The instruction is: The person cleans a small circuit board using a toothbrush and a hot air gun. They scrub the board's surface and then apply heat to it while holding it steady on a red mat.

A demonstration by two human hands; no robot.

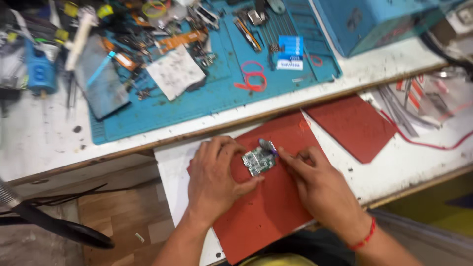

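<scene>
A small green circuit board (258, 160) lies on a red mat (266, 212) on a pulled-out white shelf. My left hand (214, 175) rests flat on the mat and pins the board's left edge with fingers and thumb. My right hand (315, 184), with a red thread band at the wrist, pinches a thin tool whose tip (268, 146) touches the board's upper right corner. The tool's handle is hidden inside the fingers.
A second red mat (354, 125) lies to the right, with wires and a red cable (423, 143) beyond. Above, a blue work mat (207, 83) carries a phone screen (101, 81), a white sheet, red rubber bands, small tools. A blue box (374, 19) stands top right.
</scene>
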